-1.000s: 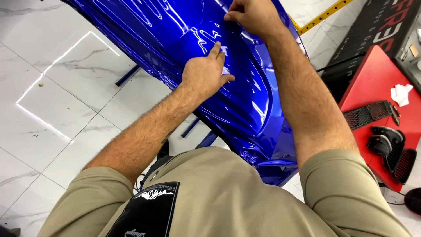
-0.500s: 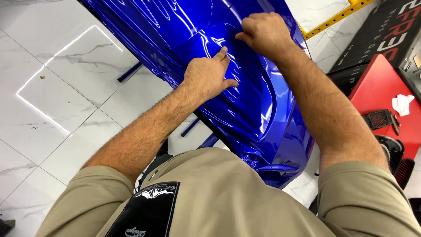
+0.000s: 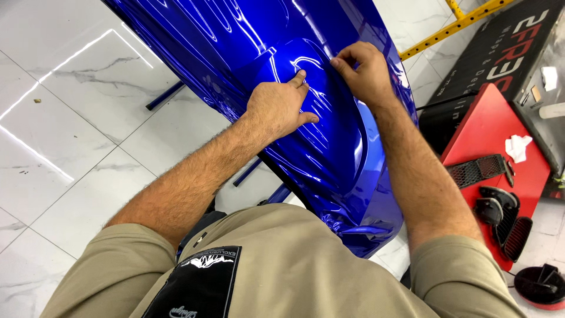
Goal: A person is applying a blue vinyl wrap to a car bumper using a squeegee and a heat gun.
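A glossy blue car body panel, covered in shiny blue film, slopes from upper left to lower right on a stand. My left hand lies flat on the film near the panel's middle, fingers together and pressing down. My right hand rests just to its right, with fingers curled and fingertips pinching or pressing the film at a raised contour. The film's lower edge hangs wrinkled near my chest.
White marble floor tiles spread to the left. A red tool cart at the right carries black grille parts and a white cloth. A yellow bar and a black mat lie at the upper right.
The view has shifted, so the panel sits lower and more central. My right hand has come down the panel closer to my left hand, which stays flat on the film.
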